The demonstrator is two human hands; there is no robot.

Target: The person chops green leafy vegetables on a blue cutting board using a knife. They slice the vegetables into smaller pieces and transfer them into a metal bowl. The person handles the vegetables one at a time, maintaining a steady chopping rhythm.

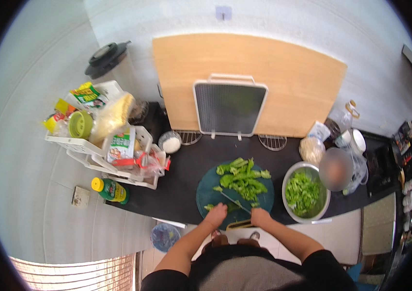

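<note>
Nearest us, our left hand [215,214] presses down on a bit of greens [242,180] at the near edge of the round cutting board [207,194], fingers curled together to steady it. Our right hand [260,217] is closed around a knife [232,200] whose blade angles left across the board, ready for slicing. Just right, a metal bowl [323,202] holds chopped greens within easy reach. Farther off, a wooden board [293,82] leans on the wall, out of the way.
</note>
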